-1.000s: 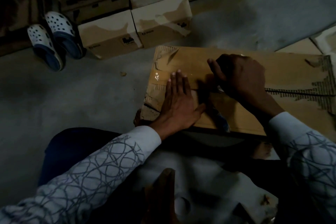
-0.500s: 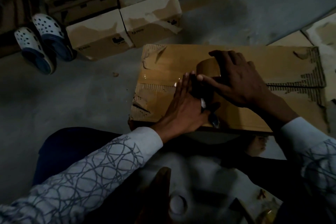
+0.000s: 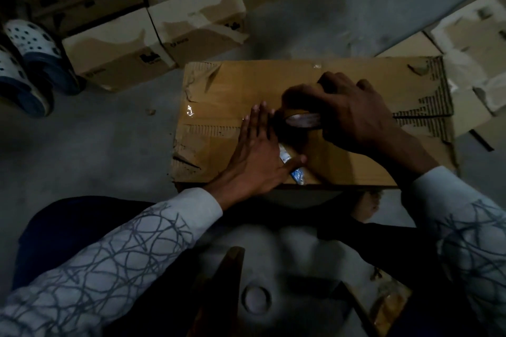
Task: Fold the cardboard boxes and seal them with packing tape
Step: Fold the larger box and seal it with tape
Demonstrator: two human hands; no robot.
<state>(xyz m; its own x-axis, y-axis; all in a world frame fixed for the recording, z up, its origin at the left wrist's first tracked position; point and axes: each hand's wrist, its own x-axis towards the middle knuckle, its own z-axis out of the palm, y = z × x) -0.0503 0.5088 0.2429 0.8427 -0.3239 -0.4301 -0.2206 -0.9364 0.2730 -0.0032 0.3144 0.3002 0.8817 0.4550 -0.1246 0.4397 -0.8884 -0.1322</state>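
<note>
The worn brown cardboard box (image 3: pixel 238 82) lies closed on the grey concrete floor (image 3: pixel 95 145) in front of the seated person. A roll of brown packing tape (image 3: pixel 301 119) stands on its top at the centre seam. The right hand (image 3: pixel 353 115) has its fingers curled around the roll. The left hand (image 3: pixel 257 161) presses flat beside the roll, fingers straight and together. Two pale cardboard boxes (image 3: pixel 197 16) sit beyond, and white perforated clogs (image 3: pixel 32 49) sit far left.

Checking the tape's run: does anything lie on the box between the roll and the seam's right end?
Nothing visible does. Past the right hand gripping the tape roll, the seam lies bare to the right edge of the cardboard box. The left hand presses flat left of it.
</note>
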